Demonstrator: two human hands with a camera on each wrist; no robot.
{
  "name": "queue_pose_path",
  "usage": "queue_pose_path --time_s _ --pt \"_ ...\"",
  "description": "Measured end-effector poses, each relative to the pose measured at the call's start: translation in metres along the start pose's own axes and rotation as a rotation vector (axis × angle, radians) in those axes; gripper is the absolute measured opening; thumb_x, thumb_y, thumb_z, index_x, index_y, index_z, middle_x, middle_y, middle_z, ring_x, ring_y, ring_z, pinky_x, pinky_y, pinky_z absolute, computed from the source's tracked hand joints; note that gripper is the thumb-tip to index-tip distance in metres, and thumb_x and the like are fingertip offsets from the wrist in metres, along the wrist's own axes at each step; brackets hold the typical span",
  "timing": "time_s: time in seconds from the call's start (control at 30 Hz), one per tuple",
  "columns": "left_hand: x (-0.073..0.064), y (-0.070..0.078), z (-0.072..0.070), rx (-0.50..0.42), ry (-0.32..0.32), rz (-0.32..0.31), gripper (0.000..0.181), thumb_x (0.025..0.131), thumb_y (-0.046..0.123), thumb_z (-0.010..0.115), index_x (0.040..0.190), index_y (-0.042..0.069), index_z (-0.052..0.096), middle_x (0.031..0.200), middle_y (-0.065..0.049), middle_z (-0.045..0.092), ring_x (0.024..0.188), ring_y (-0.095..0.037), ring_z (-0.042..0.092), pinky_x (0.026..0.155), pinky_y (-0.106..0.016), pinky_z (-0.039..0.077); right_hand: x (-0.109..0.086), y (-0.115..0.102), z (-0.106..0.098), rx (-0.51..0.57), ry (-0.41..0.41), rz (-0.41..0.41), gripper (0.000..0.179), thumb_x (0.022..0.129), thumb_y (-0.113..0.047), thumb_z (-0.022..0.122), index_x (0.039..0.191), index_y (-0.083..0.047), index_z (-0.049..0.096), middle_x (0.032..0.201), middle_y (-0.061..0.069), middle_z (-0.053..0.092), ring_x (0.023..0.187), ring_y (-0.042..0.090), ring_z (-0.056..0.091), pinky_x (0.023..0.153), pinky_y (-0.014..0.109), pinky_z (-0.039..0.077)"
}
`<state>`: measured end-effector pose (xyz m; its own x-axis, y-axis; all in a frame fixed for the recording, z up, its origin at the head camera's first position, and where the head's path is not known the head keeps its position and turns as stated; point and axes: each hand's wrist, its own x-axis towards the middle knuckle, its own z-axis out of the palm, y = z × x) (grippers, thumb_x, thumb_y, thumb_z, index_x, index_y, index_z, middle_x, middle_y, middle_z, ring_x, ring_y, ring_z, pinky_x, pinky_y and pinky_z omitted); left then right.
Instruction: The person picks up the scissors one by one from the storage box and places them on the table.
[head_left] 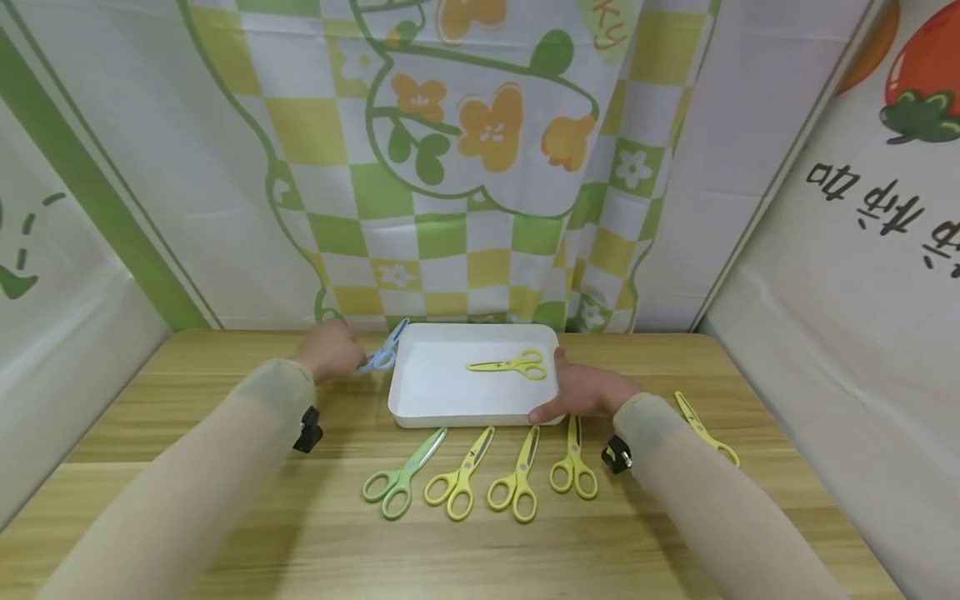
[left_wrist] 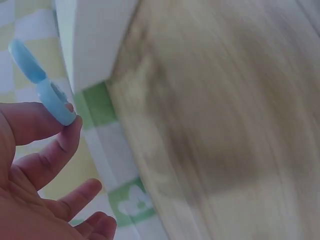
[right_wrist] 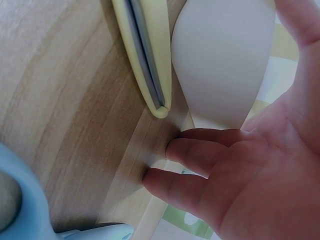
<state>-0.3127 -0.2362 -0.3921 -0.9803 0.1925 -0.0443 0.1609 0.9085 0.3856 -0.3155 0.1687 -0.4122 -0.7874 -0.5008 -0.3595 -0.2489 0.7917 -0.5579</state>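
My left hand (head_left: pixel 330 350) pinches a handle of light-blue scissors (head_left: pixel 385 350) just left of the white tray (head_left: pixel 405 412). In the left wrist view, the thumb and index finger meet on a blue handle loop (left_wrist: pixel 54 102); the other fingers stand apart. The scissors' tip points up by the tray's back left corner. Inside the tray lies a pair of yellow scissors (head_left: pixel 510 365), tip to the left. My right hand (head_left: pixel 588 390) rests against the tray's right end, thumb at the front corner, its fingers (right_wrist: pixel 197 155) extended near the tabletop.
In front of the tray lie green scissors (head_left: pixel 401 479) and three yellow pairs, including this one (head_left: pixel 461 479). Another yellow pair (head_left: pixel 705 429) lies right of my right forearm. Blue scissors (right_wrist: pixel 30 195) show in the right wrist view. A checked curtain (head_left: pixel 450 242) hangs behind the table.
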Motion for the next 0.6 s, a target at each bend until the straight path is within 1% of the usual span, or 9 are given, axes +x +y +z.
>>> queue_pose_path --time_s 0.07,0.1,0.17,0.23,0.3,0.33,0.4,0.5,0.6 --pt "-0.004 -0.007 -0.002 0.027 -0.008 -0.012 0.035 0.080 0.010 0.055 0.051 0.019 0.036 0.053 0.005 0.034 0.051 -0.014 0.033 0.051 -0.030 0.034 0.000 -0.001 0.000 0.009 0.000 0.004 0.136 0.078 -0.047 0.084 0.150 0.010 -0.016 0.158 0.028 -0.011 0.145 0.041 0.019 0.115 0.050 0.019" --pt "-0.007 -0.010 -0.002 0.025 -0.013 -0.029 0.035 0.079 0.010 0.054 0.051 0.020 0.036 0.053 0.005 0.033 0.051 -0.014 0.033 0.051 -0.030 0.034 -0.001 -0.001 0.000 0.013 0.001 0.005 0.136 0.078 -0.047 0.084 0.150 0.010 -0.017 0.158 0.028 -0.011 0.144 0.041 0.020 0.115 0.050 0.020" --pt "-0.011 -0.015 -0.002 0.032 -0.019 -0.056 0.032 0.079 0.009 0.053 0.051 0.018 0.039 0.053 0.002 0.037 0.052 -0.017 0.036 0.052 -0.031 0.036 -0.001 -0.001 0.000 0.023 -0.001 0.005 0.136 0.079 -0.046 0.084 0.150 0.010 -0.018 0.159 0.028 -0.011 0.144 0.041 0.020 0.115 0.050 0.020" --pt "-0.016 -0.018 0.000 0.040 -0.026 -0.091 0.027 0.080 0.010 0.052 0.054 0.015 0.045 0.064 -0.006 0.046 0.062 -0.026 0.044 0.057 -0.037 0.040 -0.001 -0.001 0.000 0.029 -0.003 0.003 0.136 0.079 -0.046 0.084 0.150 0.010 -0.018 0.159 0.028 -0.011 0.144 0.041 0.021 0.115 0.050 0.020" --pt "-0.021 -0.020 0.003 0.057 -0.041 -0.130 0.023 0.082 0.013 0.052 0.060 0.011 0.052 0.080 -0.017 0.054 0.079 -0.038 0.049 0.065 -0.046 0.044 0.000 -0.001 0.000 0.029 -0.005 -0.002 0.136 0.079 -0.046 0.084 0.150 0.009 -0.018 0.158 0.028 -0.012 0.144 0.041 0.020 0.115 0.050 0.020" --pt "-0.024 -0.021 0.005 0.075 -0.049 -0.142 0.021 0.084 0.014 0.052 0.064 0.009 0.055 0.089 -0.023 0.055 0.088 -0.044 0.049 0.071 -0.051 0.045 0.000 0.000 0.000 0.030 -0.007 -0.004 0.135 0.079 -0.046 0.084 0.150 0.009 -0.018 0.158 0.028 -0.013 0.144 0.041 0.020 0.115 0.050 0.020" --pt "-0.028 -0.021 0.008 0.103 -0.065 -0.162 0.022 0.087 0.018 0.053 0.069 0.006 0.057 0.103 -0.031 0.053 0.102 -0.053 0.044 0.078 -0.059 0.043 0.000 0.000 0.000 0.028 -0.011 -0.010 0.135 0.079 -0.046 0.083 0.150 0.010 -0.018 0.158 0.028 -0.014 0.144 0.041 0.019 0.115 0.050 0.020" --pt "-0.035 -0.020 0.014 0.122 -0.070 -0.172 0.020 0.087 0.018 0.054 0.074 0.003 0.058 0.108 -0.035 0.052 0.106 -0.057 0.043 0.084 -0.065 0.041 0.001 0.000 0.000 0.021 -0.012 -0.020 0.134 0.080 -0.045 0.083 0.150 0.010 -0.017 0.157 0.029 -0.015 0.144 0.041 0.019 0.114 0.050 0.021" --pt "-0.040 -0.016 0.018 0.123 -0.071 -0.170 0.019 0.086 0.016 0.054 0.076 0.001 0.059 0.106 -0.034 0.053 0.106 -0.056 0.044 0.086 -0.066 0.040 0.001 0.001 0.000 0.023 -0.011 -0.026 0.133 0.080 -0.044 0.083 0.149 0.010 -0.017 0.157 0.030 -0.016 0.144 0.042 0.020 0.114 0.050 0.021"
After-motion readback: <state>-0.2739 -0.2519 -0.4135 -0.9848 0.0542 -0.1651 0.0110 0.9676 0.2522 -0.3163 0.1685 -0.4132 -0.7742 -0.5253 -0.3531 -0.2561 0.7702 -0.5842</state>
